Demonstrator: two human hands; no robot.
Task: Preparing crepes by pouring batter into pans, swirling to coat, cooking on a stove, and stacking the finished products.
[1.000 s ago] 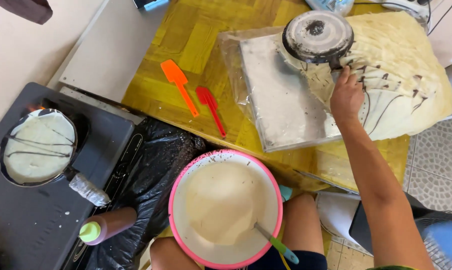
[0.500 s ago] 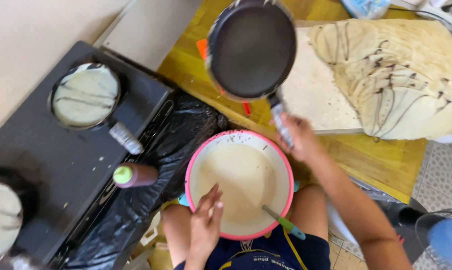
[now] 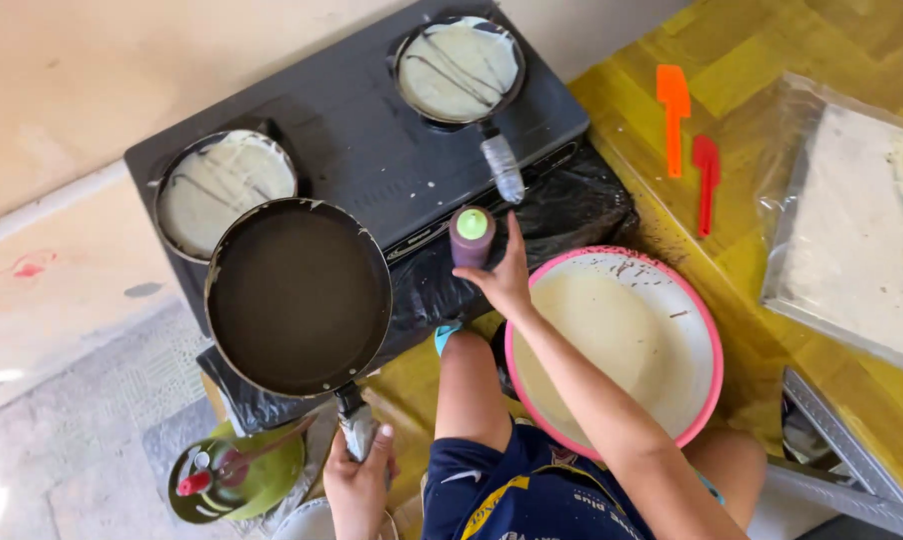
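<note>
While the empty dark frying pan [image 3: 299,295] hangs over the front left corner of the stove [image 3: 372,140], its whole weight rests on the left hand [image 3: 357,480], which is wrapped fully round the end of the handle [image 3: 355,425]. As I judge it, a grip that far out lets the pan tip easily, so a firm wrist and a level pan matter most.

The right hand [image 3: 502,278] is open, its fingers spread against the side of a small purple bottle with a green cap [image 3: 471,238]. It has not closed round it. The bottle stands upright at the stove's front edge, on the black plastic sheet [image 3: 572,210]. Closing low on its body would likely keep it from toppling.

Just beside that hand, the pink-rimmed bowl [image 3: 707,330] of pale batter sits on the yellow mat [image 3: 752,60], so the forearm should stay above its rim. Two smaller pans [image 3: 228,190] [image 3: 459,68] coated in batter occupy the burners. An orange spatula [image 3: 673,110] and a red spatula [image 3: 707,180] lie well apart, towards the mat's far edge.
</note>
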